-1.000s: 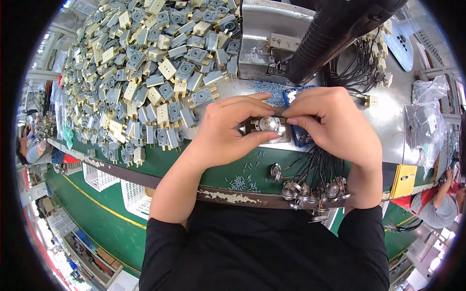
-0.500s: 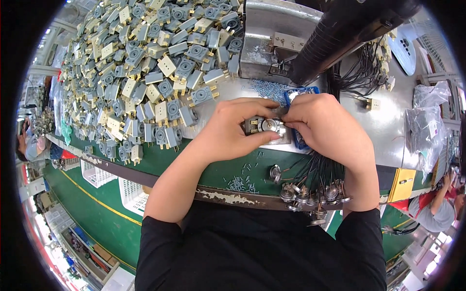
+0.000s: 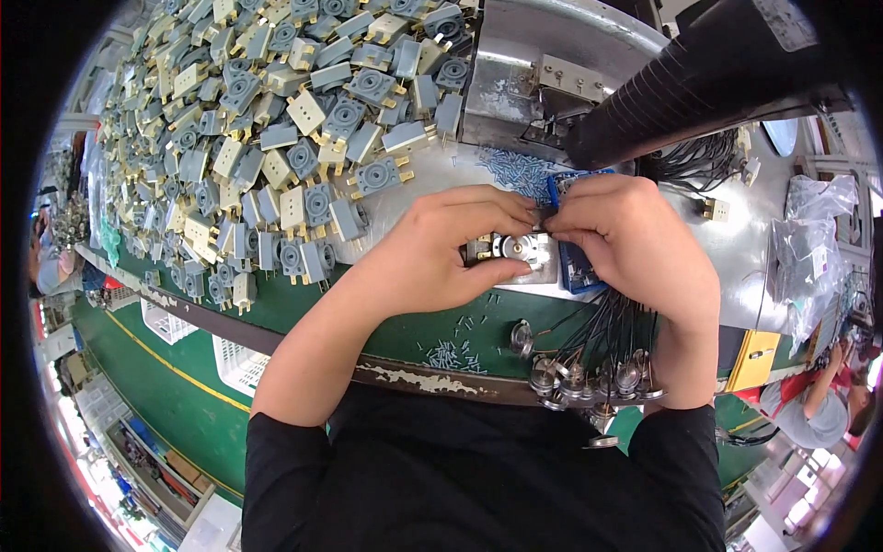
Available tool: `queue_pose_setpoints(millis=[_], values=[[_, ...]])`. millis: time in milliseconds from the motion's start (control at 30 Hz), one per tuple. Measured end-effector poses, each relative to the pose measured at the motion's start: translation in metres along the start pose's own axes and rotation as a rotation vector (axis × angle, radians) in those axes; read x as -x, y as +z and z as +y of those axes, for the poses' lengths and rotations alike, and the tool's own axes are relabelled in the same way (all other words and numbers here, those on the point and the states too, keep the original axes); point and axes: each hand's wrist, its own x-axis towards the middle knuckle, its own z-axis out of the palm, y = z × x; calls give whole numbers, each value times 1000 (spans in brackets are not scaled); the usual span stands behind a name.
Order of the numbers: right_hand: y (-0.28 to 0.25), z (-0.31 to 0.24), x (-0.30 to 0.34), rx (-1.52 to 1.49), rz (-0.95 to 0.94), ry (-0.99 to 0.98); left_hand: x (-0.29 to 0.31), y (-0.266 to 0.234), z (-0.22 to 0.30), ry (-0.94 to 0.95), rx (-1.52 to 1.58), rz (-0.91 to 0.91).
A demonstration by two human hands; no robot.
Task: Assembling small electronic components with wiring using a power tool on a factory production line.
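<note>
My left hand (image 3: 437, 247) curls its thumb and fingers around a small part with a round, shiny metal top (image 3: 518, 248) and a central pin. The part sits on a flat metal block (image 3: 546, 267) near the bench's front. From the other side, my right hand (image 3: 635, 244) brings pinched thumb and fingers to the part's upper right edge; whatever is between those fingertips is hidden. Beneath the right hand lies a blue tray (image 3: 574, 279), partly covered. Small screws (image 3: 520, 171) are scattered just beyond my fingers.
Grey and cream plastic housings (image 3: 303, 115) with brass tabs form a large heap at the left. A black cylindrical tool arm (image 3: 662, 101) slants over the back right. Round metal parts on black wires (image 3: 575, 375) hang over the front edge. More screws (image 3: 449, 356) lie on the green mat.
The view has shifted slightly. My right fingertips have moved a little back from the round metal top, which now shows more fully. My left hand keeps its hold.
</note>
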Motion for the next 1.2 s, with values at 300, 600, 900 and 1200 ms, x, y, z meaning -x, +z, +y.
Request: queue_pose_setpoints(millis=[300, 600, 900, 1200], values=[[-6, -14, 1, 117, 103, -9, 1, 1, -3, -6, 18, 26], [-8, -18, -1, 90, 73, -26, 5, 1, -5, -37, 44, 15], [3, -35, -11, -25, 61, 136, 6, -1, -4, -31, 28, 17], [19, -29, -5, 10, 82, 148, 5, -1, -1, -64, 28, 25]])
